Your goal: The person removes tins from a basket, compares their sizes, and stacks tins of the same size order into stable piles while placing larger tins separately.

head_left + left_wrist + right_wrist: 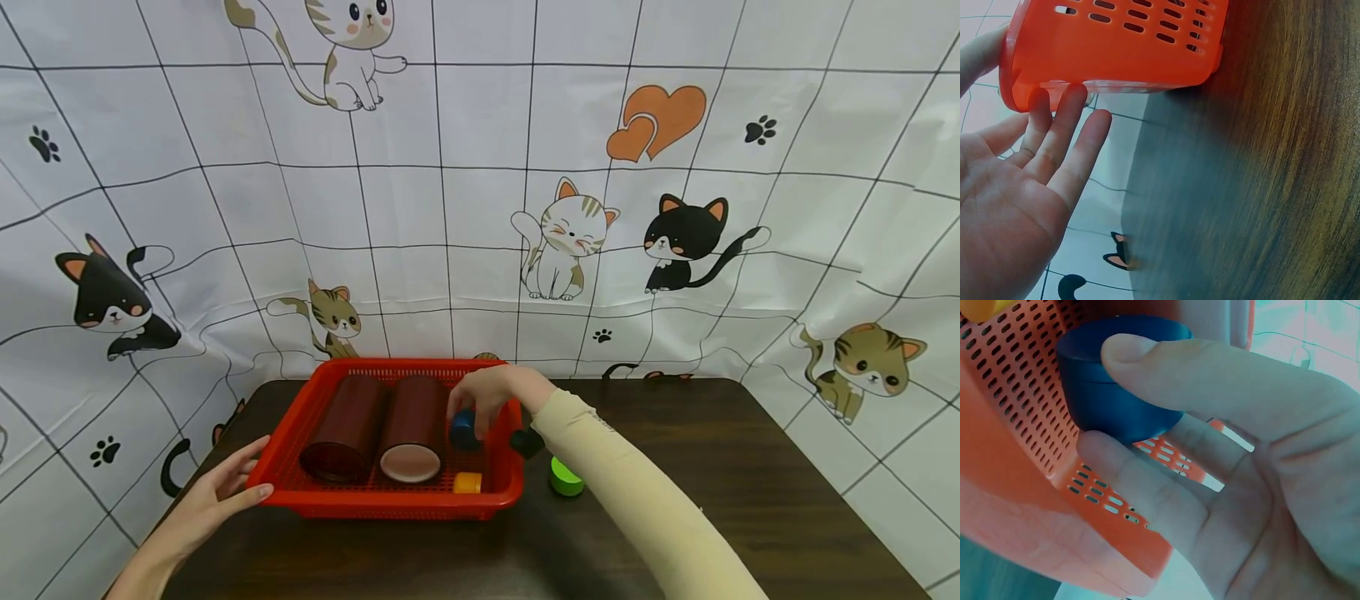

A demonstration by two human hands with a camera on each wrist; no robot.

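Note:
A red perforated plastic basket sits on the dark table. My left hand holds its left front corner; in the left wrist view the thumb lies over the rim and the fingers rest against the outside. Inside the basket's right part, my right hand pinches a small blue round lidded container between thumb and fingers. Two brown cylinders lie side by side left of that hand, the nearer end of one being pale. A small yellow piece lies near the front right corner.
A bright green round piece stands on the wooden table right of the basket. Between them a dark green piece is partly hidden by the right sleeve. A white cat-print sheet hangs behind and beside the table.

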